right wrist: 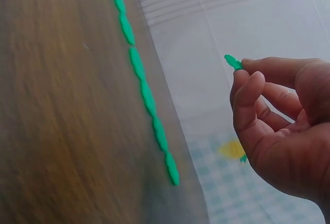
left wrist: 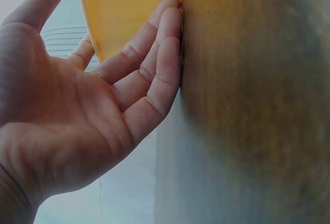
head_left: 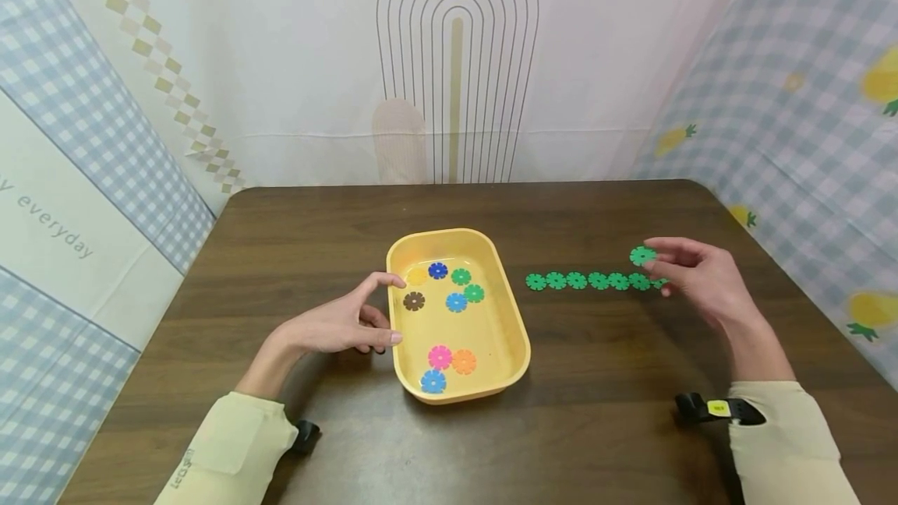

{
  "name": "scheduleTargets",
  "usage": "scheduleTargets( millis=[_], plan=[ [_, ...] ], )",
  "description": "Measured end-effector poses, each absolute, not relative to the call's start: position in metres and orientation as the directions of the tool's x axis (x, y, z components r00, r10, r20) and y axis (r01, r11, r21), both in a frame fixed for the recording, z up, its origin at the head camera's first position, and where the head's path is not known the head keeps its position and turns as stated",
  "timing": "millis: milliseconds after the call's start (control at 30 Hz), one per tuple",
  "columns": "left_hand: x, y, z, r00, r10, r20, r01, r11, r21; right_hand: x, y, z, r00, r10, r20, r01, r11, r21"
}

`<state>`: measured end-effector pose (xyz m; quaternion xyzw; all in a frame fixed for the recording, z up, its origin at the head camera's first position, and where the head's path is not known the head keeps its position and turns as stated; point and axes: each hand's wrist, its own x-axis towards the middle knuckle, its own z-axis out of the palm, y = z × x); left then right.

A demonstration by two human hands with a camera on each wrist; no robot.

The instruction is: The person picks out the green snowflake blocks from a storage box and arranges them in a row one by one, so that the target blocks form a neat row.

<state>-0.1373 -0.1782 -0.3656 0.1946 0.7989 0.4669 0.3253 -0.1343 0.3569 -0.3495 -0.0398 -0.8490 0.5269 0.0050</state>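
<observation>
My right hand (head_left: 701, 279) pinches a green notched plastic disc (head_left: 641, 256) between thumb and fingertips, raised above the right end of a row of green discs (head_left: 577, 280) on the table. In the right wrist view, the held disc (right wrist: 233, 62) appears edge-on, apart from the row (right wrist: 147, 98). At the left side of a yellow plastic tray (head_left: 515, 333), my left hand (head_left: 344, 322) holds the rim, with thumb and index finger over it. The other fingers (left wrist: 167, 62) lie low against the tray's outer wall (left wrist: 129, 13). The row's right end is partly hidden by my right hand.
Inside the tray lie loose discs: blue (head_left: 438, 270), yellow (head_left: 417, 277), green (head_left: 461, 277), brown (head_left: 414, 301), pink (head_left: 440, 357), orange (head_left: 464, 361) and light blue (head_left: 433, 381). The dark wooden table (head_left: 316, 224) meets a patterned cloth (head_left: 302, 61) at the back.
</observation>
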Motion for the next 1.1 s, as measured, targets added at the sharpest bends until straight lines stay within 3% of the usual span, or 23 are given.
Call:
scheduleTargets(
  millis=[467, 1100],
  plan=[
    [-0.136, -0.178, -0.366, -0.708, 0.622, -0.334, 0.004, 0.476, 0.88, -0.136, 0.402, -0.356, -0.983, 0.178, -0.05, 0.13, 0.474, -0.871],
    [-0.137, -0.178, -0.365, -0.712, 0.614, -0.341, -0.001, 0.485, 0.875, -0.141, 0.424, -0.384, -0.974, 0.191, -0.122, 0.219, 0.643, -0.734]
  ],
)
